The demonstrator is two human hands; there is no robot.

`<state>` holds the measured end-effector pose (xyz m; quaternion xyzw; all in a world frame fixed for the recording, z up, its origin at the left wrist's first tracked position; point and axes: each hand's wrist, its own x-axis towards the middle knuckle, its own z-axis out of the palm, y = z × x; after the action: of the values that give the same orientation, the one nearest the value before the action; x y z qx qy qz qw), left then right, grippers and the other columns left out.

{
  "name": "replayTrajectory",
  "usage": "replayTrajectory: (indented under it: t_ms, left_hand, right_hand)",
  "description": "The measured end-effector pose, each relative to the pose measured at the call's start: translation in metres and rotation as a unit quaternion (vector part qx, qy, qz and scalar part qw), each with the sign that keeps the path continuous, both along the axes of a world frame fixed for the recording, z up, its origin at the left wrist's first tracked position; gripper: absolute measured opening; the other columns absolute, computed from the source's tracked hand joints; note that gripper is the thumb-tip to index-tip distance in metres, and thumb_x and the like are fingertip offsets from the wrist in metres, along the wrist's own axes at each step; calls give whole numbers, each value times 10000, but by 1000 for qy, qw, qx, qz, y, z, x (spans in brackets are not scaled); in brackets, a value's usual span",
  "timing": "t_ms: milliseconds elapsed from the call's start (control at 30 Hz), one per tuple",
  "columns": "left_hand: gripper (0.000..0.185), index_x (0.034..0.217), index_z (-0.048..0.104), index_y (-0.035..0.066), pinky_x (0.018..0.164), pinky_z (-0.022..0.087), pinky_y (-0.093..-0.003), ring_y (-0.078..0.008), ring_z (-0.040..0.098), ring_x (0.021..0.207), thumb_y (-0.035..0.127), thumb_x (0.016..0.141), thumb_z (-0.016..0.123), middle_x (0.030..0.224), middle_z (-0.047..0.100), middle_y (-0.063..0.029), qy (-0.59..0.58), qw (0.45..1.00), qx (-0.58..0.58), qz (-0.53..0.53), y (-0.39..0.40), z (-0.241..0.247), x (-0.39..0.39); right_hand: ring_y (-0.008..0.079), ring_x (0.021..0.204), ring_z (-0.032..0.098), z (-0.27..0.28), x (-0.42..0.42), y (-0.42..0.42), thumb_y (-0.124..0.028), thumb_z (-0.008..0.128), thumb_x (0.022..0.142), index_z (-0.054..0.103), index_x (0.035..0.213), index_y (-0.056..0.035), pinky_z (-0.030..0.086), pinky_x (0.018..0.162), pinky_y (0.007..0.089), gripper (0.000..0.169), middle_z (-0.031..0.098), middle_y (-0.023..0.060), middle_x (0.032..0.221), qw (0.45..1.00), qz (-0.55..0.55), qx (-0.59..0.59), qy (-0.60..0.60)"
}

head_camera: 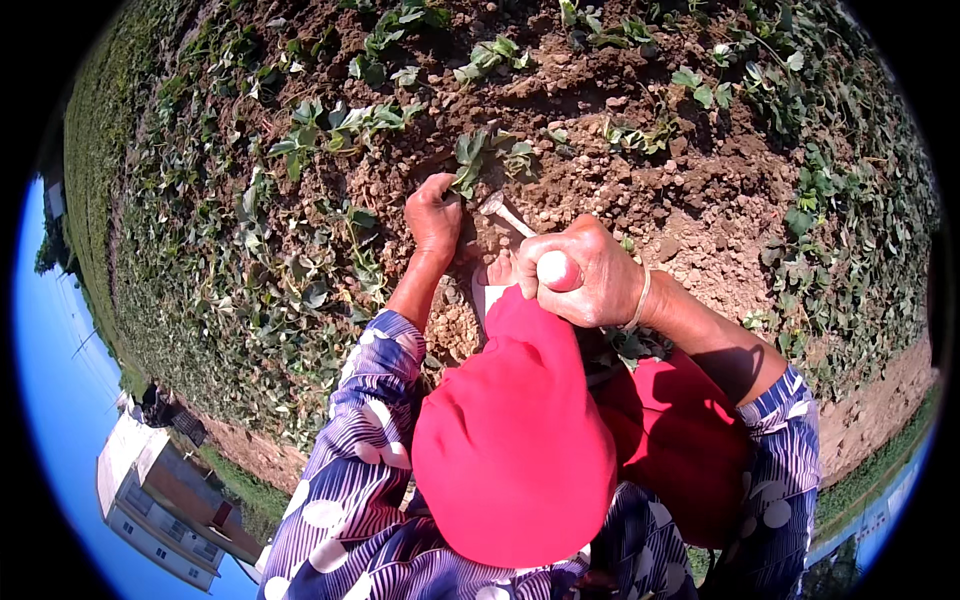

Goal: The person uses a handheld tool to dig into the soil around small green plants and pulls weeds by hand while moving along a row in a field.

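Observation:
My right hand [581, 271] is closed around the handle of a hand tool. The handle's rounded pink-and-white end [559, 271] points up at me. From the fist, a pale, soil-dusted metal shaft [514, 221] slants down to the left, ending in a small flared head [492, 202] at the soil. Across from it, my left hand [435, 217] is curled low to the ground beside a leafy plant [471, 159]. Its fingertips are turned away, so whether a stem lies in them is hidden. Bare toes [498, 268] show between the hands.
Crumbly brown soil [600, 176] with clods and wilting uprooted vines [330, 127] stretches ahead. Leafy plants [862, 247] cover the right side, with more on the left. My red-clad knees [517, 450] rise close under my arms. A building [165, 502] stands far off at lower left.

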<state>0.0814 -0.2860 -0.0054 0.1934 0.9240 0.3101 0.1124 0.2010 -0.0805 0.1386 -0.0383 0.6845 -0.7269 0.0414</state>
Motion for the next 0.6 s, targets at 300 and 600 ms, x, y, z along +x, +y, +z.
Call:
replayTrajectory:
  t_ms: [300,600]
  left_hand:
    - [300,919,673,54,739,516,-338,-305,654,837,-47,653,581,887,662,-121,19,999,-14,-31,-12,-8,-3]
    - [303,944,666,39,724,518,-346,-321,656,826,-67,673,582,904,659,-137,1,998,32,-61,-3,1,-2]
  right_hand:
    - [274,553,611,39,-4,23,15,578,644,548,679,-65,469,513,321,92,574,74,592,997,34,-41,52]
    - [44,473,432,1,-63,29,-37,533,689,579,737,-9,323,431,198,72,506,-13,591,941,-231,-205,-138]
